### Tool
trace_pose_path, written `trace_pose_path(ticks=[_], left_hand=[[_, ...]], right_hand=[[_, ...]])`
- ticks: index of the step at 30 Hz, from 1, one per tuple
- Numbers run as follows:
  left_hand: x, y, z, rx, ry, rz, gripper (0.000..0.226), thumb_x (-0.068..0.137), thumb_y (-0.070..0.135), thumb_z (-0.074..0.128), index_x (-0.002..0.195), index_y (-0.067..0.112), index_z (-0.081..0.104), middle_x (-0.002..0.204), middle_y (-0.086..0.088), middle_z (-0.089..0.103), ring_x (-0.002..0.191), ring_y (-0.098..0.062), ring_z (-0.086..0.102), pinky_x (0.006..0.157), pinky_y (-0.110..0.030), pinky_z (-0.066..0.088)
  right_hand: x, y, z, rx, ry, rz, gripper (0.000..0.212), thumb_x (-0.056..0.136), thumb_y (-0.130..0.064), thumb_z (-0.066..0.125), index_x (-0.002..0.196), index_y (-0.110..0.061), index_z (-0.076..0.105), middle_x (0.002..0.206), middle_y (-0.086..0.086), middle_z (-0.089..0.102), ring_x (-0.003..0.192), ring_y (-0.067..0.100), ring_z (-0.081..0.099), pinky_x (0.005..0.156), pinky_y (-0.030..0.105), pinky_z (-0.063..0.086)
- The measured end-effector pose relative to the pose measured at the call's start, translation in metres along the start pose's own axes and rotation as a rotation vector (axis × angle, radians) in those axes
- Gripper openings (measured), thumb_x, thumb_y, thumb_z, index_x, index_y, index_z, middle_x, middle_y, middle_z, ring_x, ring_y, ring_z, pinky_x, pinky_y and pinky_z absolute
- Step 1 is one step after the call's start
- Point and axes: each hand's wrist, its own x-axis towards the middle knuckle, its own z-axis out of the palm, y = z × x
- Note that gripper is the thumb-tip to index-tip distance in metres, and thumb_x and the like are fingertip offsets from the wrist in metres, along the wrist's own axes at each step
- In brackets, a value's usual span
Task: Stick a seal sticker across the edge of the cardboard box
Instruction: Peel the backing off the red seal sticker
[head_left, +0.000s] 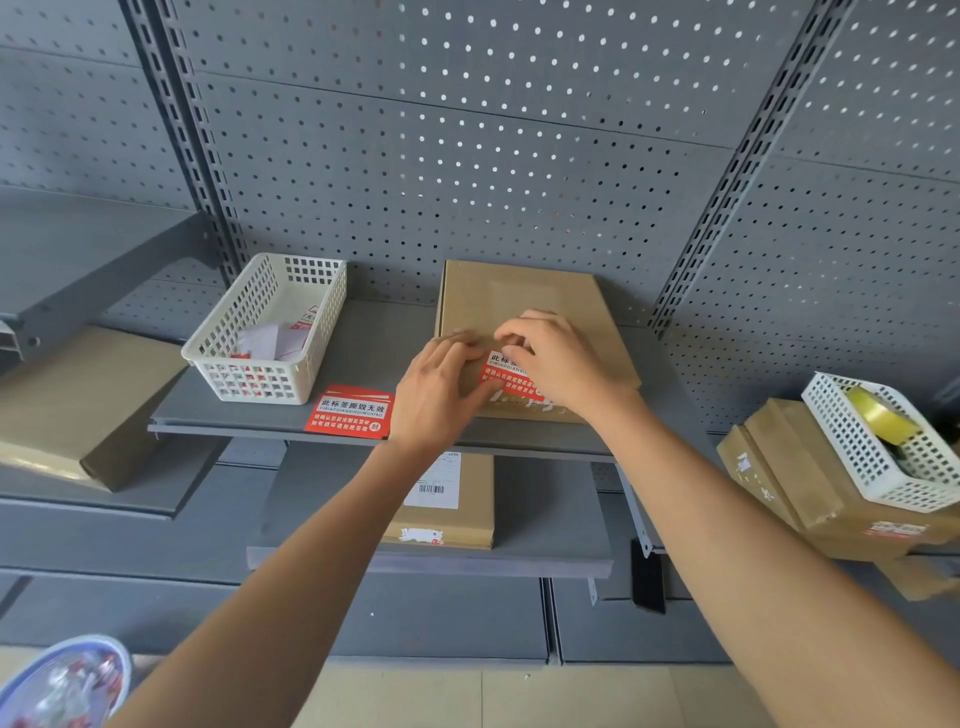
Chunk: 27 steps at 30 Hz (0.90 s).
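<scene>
Landmark: box (524, 306) on shelf (374, 338).
Left of box: bare shelf strip, room for hand.
Further left: basket (270, 332) blocks way.
Front-left of box: red sticker (349, 413) lies flat, easy to pass over.
Behind box: holey wall (467, 156), no way through.
Right of box: thin bare strip.
Above box: open air.

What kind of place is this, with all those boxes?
Probably a packing or stock room: grey metal shelves on a pegboard wall, flat brown cardboard boxes, and a white plastic basket holding red seal stickers.
</scene>
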Motion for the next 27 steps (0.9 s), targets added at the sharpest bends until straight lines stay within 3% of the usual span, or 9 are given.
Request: trace_pose_path(ticks=[7,13,18,27], left_hand=[[-0.002,-0.002,0.002,0.028,0.042,0.070,0.046,0.085,0.043,0.075,0.119,0.013,0.065,0.132,-0.001,0.064,0.128,-0.018,0.054,0.100,-0.034,0.048],[-0.001,-0.008,0.006,0.099,0.054,0.159,0.046,0.089,0.045,0.071,0.119,0.011,0.065,0.129,-0.004,0.065,0.126,-0.023,0.056,0.109,-0.039,0.042],[-0.001,-0.009,0.007,0.092,0.055,0.153,0.046,0.090,0.047,0.067,0.117,0.011,0.066,0.129,-0.005,0.066,0.129,-0.022,0.055,0.113,-0.035,0.035],[-0.001,-0.008,0.007,0.060,0.043,0.110,0.047,0.087,0.046,0.071,0.118,0.011,0.066,0.132,-0.003,0.065,0.132,-0.020,0.054,0.112,-0.038,0.040]], right_hand=[[0.015,-0.007,-0.010,-0.098,-0.130,-0.055,0.008,0.097,-0.020,0.060,0.091,-0.024,0.064,0.098,-0.006,0.059,0.086,0.020,0.058,0.070,0.037,0.048],[0.022,-0.009,-0.010,-0.101,-0.180,-0.080,0.010,0.098,-0.021,0.059,0.088,-0.023,0.062,0.096,-0.006,0.058,0.086,0.019,0.057,0.070,0.035,0.046],[0.026,-0.010,-0.010,-0.095,-0.201,-0.086,0.013,0.099,-0.023,0.057,0.086,-0.025,0.060,0.096,-0.005,0.058,0.087,0.019,0.056,0.068,0.033,0.044],[0.028,-0.010,-0.008,-0.161,-0.239,-0.117,0.017,0.101,-0.019,0.050,0.085,-0.021,0.054,0.095,-0.005,0.054,0.084,0.021,0.054,0.066,0.035,0.042]])
